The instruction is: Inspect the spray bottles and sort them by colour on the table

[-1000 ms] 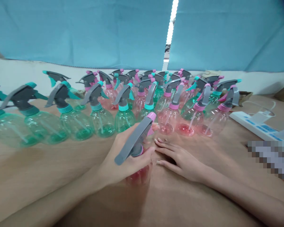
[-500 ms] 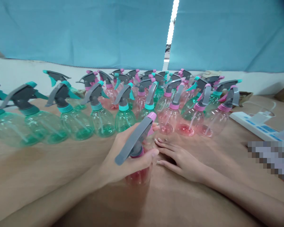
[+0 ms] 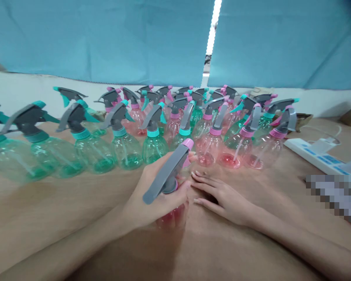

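Observation:
My left hand is wrapped round the neck of a pink spray bottle with a grey trigger head and pink nozzle. The bottle stands near the middle of the table, its nozzle pointing away from me. My fingers cover most of its neck and trigger. Just to the right, my right hand rests on the tabletop, fingers stretched out and apart, holding nothing. Its fingertips are close to the bottle.
Behind my hands stand rows of spray bottles, green ones on the left and pink ones towards the right. A white power strip lies at the right on the brown table. A blue curtain hangs behind.
My left thumb has shifted slightly up and inward on the bottle's neck. The right hand and the other bottles look unmoved.

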### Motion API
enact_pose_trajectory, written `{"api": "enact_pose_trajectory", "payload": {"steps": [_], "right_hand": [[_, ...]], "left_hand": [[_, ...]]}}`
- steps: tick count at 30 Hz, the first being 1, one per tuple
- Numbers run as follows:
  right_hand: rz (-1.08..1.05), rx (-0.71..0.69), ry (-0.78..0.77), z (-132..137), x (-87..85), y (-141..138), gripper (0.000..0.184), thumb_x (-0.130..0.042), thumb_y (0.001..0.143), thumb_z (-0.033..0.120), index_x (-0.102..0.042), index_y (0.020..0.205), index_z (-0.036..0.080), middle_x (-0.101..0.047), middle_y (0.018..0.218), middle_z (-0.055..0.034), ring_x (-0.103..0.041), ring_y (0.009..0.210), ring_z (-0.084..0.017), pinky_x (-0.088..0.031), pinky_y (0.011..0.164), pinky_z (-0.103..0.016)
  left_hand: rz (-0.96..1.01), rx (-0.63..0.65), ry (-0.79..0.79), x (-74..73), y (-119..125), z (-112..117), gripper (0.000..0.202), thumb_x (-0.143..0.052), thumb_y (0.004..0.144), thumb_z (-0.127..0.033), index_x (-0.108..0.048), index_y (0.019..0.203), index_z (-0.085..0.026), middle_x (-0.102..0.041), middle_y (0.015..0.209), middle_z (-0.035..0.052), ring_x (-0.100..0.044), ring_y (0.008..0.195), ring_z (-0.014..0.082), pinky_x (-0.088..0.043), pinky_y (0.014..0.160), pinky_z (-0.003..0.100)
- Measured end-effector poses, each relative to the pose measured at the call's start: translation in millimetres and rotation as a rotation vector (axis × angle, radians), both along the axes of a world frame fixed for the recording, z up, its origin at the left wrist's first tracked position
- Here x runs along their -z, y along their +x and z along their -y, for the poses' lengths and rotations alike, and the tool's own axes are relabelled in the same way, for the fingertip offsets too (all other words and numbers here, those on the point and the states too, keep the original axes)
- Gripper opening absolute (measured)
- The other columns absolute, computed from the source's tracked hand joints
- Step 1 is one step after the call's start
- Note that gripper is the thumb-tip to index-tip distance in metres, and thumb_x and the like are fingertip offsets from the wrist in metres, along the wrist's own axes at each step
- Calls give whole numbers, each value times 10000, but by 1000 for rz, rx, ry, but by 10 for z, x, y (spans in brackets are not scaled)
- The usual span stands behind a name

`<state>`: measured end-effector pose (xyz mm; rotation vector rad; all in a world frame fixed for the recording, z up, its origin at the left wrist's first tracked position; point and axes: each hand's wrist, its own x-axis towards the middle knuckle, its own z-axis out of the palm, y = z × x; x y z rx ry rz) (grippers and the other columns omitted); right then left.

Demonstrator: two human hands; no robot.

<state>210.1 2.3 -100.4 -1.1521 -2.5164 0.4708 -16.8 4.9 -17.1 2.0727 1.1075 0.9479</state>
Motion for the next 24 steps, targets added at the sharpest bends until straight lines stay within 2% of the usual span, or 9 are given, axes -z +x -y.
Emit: {"api": "enact_pose_trajectory", "payload": {"steps": [4,9,17,24], "right_hand": [[12,5,-5,0,1,-3,541,-437,979,499,-477,1421,191,-390,1522,-99,-351,1405,-265,-351,1129,-471],[-33,8,-6,7,4,0,518,-476,969,477,-478,1423,226,-415,1509,-84,-366,1396,-278,-360,1123,-482],[-21,9,-6,6,4,1,526,-469,971,482,-479,1422,210,-409,1513,-89,-363,1399,-272,-353,1129,-473],[-33,9,-3,6,8,0,520,-480,968,476,-481,1420,219,-419,1507,-85,-372,1393,-272,-358,1127,-475]], "left_hand": [[10,4,-5,7,-1,0,279,-569,801,-211,-527,1073,-259,-546,780,-46,-515,567,103,-451,496,207],[35,14,5,35,-5,-13,343,-577,804,-201,-515,1132,-278,-538,792,-44,-537,603,114,-461,517,214],[21,23,-9,16,-1,-17,313,-568,808,-205,-509,1109,-267,-525,772,-53,-498,570,103,-436,506,213],[35,18,-19,3,5,-7,315,-572,797,-195,-515,1101,-261,-546,815,-47,-542,616,106,-455,540,210]]}}
